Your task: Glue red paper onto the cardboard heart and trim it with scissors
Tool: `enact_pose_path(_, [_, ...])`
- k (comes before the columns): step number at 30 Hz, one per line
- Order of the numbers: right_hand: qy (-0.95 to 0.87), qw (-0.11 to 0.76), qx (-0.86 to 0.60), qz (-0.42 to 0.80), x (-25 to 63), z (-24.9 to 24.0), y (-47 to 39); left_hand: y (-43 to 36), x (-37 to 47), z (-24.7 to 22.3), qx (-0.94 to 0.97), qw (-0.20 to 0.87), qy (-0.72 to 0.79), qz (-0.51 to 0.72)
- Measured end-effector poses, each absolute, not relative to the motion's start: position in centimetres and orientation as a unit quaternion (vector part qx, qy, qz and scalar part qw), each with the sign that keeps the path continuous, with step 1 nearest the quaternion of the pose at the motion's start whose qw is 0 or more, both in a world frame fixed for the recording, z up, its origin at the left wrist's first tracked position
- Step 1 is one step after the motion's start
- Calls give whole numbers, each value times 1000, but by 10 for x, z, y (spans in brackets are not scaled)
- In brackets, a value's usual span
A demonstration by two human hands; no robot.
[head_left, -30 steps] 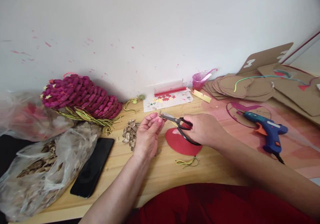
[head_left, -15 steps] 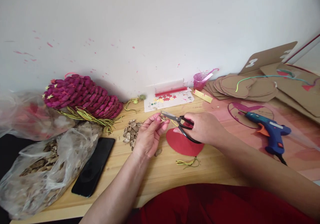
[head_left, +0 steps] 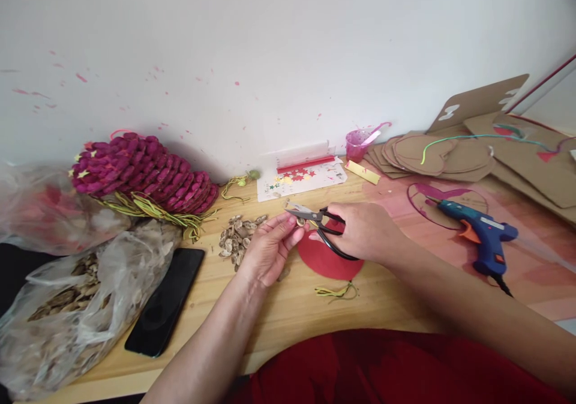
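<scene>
My left hand [head_left: 270,248] pinches a small pale shell piece [head_left: 300,222] between thumb and fingers. Black-handled scissors [head_left: 330,230] are in my right hand [head_left: 366,230], their blades parted a little and reaching over the fingertips of my left hand. Under the scissors lies a red rounded piece [head_left: 330,260], partly covered, with a yellow-green string tassel [head_left: 337,291] at its lower edge. A pile of brown shell pieces [head_left: 236,239] sits just left of my left hand.
At the left are a plastic bag of shell pieces [head_left: 103,296], a black phone [head_left: 165,302] and magenta stacked ornaments [head_left: 148,167]. Behind is a white sheet with stars [head_left: 324,185]. To the right are a blue glue gun [head_left: 490,236], a purple cup [head_left: 355,146] and cardboard shapes [head_left: 418,155].
The scissor blades sit slightly lower and nearer the piece in my left hand. The whole view has shifted slightly.
</scene>
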State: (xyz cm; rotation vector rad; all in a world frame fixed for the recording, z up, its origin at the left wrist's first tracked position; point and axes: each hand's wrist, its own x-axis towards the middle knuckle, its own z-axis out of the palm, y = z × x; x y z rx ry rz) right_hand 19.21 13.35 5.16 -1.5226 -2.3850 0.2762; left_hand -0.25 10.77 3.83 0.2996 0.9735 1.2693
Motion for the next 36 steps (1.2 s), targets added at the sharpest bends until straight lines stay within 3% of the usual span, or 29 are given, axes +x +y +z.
enact_pose_path(24, [-825,122,-542,106,195,52,137,110,-6,49,117,699,463,531])
enact_pose_path(36, [-826,149,-530,120,194,54,135,112,-8,45,129,688,454,551])
